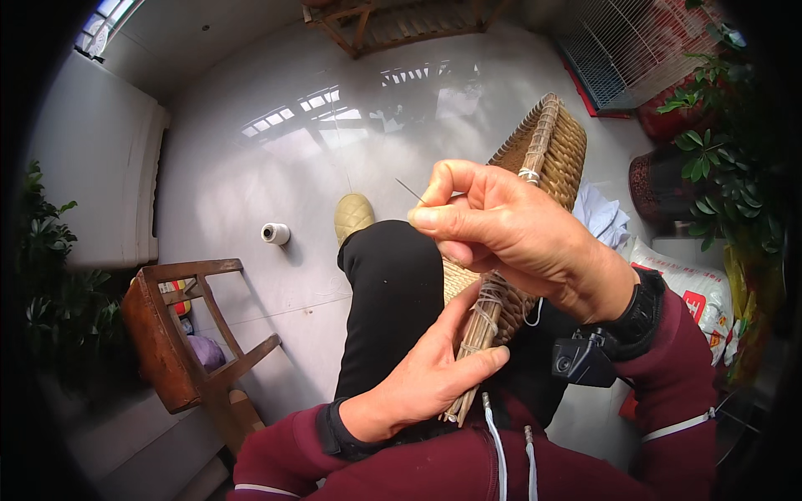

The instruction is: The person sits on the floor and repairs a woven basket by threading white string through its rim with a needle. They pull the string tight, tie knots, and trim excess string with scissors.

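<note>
Floor [217, 179] first, since it's pale, glossy and takes up most of the view. Next is the woven basket [571, 159], which sits over the person's lap [384, 301] and stretches out ahead, with its stick-bundle rim [479, 332] running back toward the waist. Then the hands: the left hand [424, 369] is wrapped round the near end of that rim, thumb on top, so it's basically the clamp. The right hand [535, 238] is up above the basket, thumb and forefinger pinched together. Smaller again, a white spool [275, 234] sits on the floor, well apart to the left. White thread [529, 175] is wound round the rim in spots. Tiniest is the needle [408, 189] in that right-hand pinch, clear of the weave; can't tell if it's threaded. Looks like rim-binding, caught between stitches, imo. Next move probably calls for steering the tip back to the rim while the left keeps those sticks snug.
</note>
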Motion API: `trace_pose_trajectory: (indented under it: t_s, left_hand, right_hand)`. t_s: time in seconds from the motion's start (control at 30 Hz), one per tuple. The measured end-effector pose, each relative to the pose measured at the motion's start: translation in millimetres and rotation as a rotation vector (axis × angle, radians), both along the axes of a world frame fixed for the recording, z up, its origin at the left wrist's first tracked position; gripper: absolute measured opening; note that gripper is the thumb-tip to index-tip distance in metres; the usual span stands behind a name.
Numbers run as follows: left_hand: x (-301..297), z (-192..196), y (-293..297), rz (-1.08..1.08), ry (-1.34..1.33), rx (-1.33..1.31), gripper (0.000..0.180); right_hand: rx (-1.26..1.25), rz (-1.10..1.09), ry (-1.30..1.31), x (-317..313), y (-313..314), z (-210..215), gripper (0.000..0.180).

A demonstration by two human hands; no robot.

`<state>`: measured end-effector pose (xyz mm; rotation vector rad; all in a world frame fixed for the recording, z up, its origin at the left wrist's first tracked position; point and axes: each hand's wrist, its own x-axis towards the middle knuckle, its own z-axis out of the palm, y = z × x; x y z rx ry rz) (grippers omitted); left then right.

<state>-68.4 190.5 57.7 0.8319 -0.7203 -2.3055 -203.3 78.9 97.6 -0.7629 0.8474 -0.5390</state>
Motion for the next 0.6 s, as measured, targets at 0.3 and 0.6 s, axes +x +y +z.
trace_pose_trajectory:
  t_s: [0.3,0.6]
  left_hand:
    - [11.0,39.5,-2.3,-0.02,-0.216,-0.035,0.064]
    - [-6.9,55.2,29.5,-0.148,-1.238,-1.203,0.065]
  right_hand:
    - [-0.099,-0.143,-0.406,-40.0,20.8,-26.0,0.008]
    - [0.012,-0.348,-0.938,-41.9,33.6,-69.0,0.002]
